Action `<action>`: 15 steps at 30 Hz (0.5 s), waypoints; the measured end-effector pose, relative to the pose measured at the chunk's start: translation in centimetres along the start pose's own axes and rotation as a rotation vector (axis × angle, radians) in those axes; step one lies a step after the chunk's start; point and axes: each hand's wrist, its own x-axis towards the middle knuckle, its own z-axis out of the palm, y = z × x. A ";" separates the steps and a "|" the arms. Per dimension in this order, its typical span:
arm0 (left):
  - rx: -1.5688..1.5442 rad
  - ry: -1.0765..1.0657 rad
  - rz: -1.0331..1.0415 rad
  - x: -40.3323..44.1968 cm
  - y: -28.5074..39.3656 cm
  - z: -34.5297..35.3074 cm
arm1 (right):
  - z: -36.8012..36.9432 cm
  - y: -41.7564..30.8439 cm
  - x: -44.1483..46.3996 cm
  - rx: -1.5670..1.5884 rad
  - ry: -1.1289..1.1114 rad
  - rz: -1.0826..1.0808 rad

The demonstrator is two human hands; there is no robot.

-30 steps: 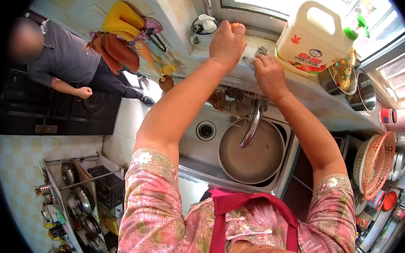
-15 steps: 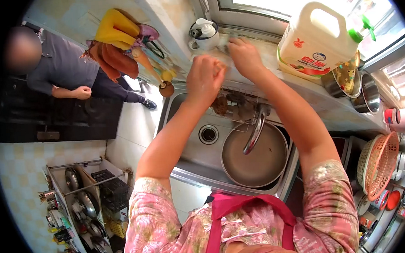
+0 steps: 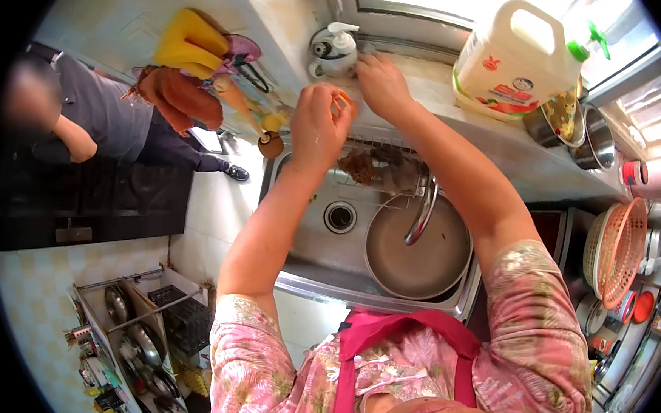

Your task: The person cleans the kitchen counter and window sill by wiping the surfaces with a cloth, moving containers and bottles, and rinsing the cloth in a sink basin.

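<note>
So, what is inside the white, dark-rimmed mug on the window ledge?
A white pump bottle and a dark, round-topped item stand in the mug. Its wall covers their lower parts and the bottom, so anything deeper cannot be seen.

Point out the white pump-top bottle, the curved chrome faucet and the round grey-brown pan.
White pump-top bottle [image 3: 344,41]: head view, on its body.
Curved chrome faucet [image 3: 425,213]: head view, on its spout.
Round grey-brown pan [image 3: 423,260]: head view, on its inside bottom.
</note>
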 end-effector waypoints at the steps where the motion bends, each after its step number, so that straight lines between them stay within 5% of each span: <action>1: 0.024 0.015 0.040 0.4 -0.2 0.3 | 0.2 0.1 0.5 0.031 -0.018 0.014; 9: 0.097 -0.005 0.244 4.7 1.0 5.0 | -3.8 1.1 -4.1 -0.230 -0.096 0.358; 15: 0.236 0.017 0.217 7.1 -0.1 9.4 | -7.2 1.1 -8.9 -0.276 0.034 0.096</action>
